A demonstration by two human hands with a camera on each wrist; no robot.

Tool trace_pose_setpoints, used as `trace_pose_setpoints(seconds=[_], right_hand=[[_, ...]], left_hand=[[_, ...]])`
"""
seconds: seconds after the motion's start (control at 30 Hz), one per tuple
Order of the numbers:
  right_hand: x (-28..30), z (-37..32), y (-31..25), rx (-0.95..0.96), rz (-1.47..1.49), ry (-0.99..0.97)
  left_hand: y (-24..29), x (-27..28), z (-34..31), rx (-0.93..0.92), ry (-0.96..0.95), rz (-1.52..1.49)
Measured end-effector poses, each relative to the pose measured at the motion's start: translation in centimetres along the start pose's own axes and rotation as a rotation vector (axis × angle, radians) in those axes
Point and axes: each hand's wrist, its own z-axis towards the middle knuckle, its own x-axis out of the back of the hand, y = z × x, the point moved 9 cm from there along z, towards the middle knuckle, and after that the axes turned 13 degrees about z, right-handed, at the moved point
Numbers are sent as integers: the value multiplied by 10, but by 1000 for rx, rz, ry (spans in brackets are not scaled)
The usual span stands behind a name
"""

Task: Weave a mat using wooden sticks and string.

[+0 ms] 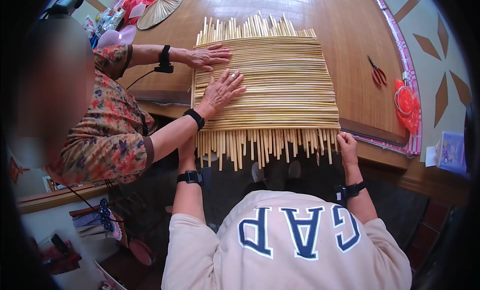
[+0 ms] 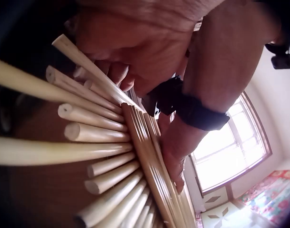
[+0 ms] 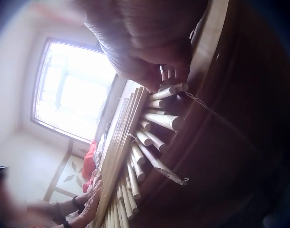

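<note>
A mat of pale wooden sticks (image 1: pixel 270 85) lies on the wooden table; a layer of lengthwise sticks crosses others whose uneven ends stick out on the near and far sides. My right hand (image 1: pixel 348 146) pinches the mat's near right corner, also seen close by the stick ends (image 3: pixel 156 121) in the right wrist view. At the near left corner is my left hand (image 2: pixel 140 42), its fingers curled at the mat's edge; in the head view another person's forearm partly hides it. That person's two hands (image 1: pixel 220 92) rest flat on the mat's left part.
Red-handled scissors (image 1: pixel 378 76) lie on the table to the right, near a red plastic bag (image 1: pixel 407 110). A tissue pack (image 1: pixel 452 152) stands farther right. At the far left are a hand fan (image 1: pixel 161 11) and a purple item (image 1: pixel 116 36). The other person (image 1: pixel 105 125) stands at my left.
</note>
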Motion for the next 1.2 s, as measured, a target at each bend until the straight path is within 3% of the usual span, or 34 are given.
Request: trace_pose_setpoints(seconds=[0.17,0.27,0.33,0.4,0.47,0.57,0.7,0.73,0.77,0.8,0.87,0.9,0.93,0.97,1.03,1.07,1.13,1.2], right_hand=[[7,7,3,17,-16,38],[9,14,-5,86,-100,48],[7,13,-6,41,-47,72],[2,12,-14,113,-112,84],[7,18,-7,183,-239,101],[-13,7,-43,400,-444,111],[-28,9,-55,425,-622,123],[-31,6,-59,441,-666,129],[-38,1,-66,521,-822,117],[-39,-7,-80,543,-797,155],[-34,-12,-86,480,-562,141],[-33,-13,-88,480,-564,152],[-48,-17,-95,600,-630,18],[-65,-23,-98,715,-692,-122],[-80,-16,-99,760,-744,-185],[-92,-12,-99,805,-796,-251],[-105,-2,-101,840,-801,-275],[-115,12,-89,852,-792,-326]], left_hand=[[-3,-15,-15,375,-30,-254],[0,-12,-24,426,-37,-304],[-25,-11,-23,420,-17,-236],[-44,-15,-13,387,-22,-186],[-44,-17,-10,246,-41,-434],[-55,-26,-10,305,-156,-594],[-71,-30,-7,335,-246,-644],[-53,-31,-12,333,-267,-641],[-38,-19,-16,291,-168,-461],[-22,-6,-19,245,-66,-282],[-26,-4,-27,225,-92,-183],[-30,6,-33,151,-18,45],[-24,16,-39,77,61,271],[-24,18,-52,75,60,272],[32,15,-92,-167,48,489],[52,16,-101,-171,50,495],[113,-23,-120,-529,-240,534],[143,-46,-106,-599,-272,549]])
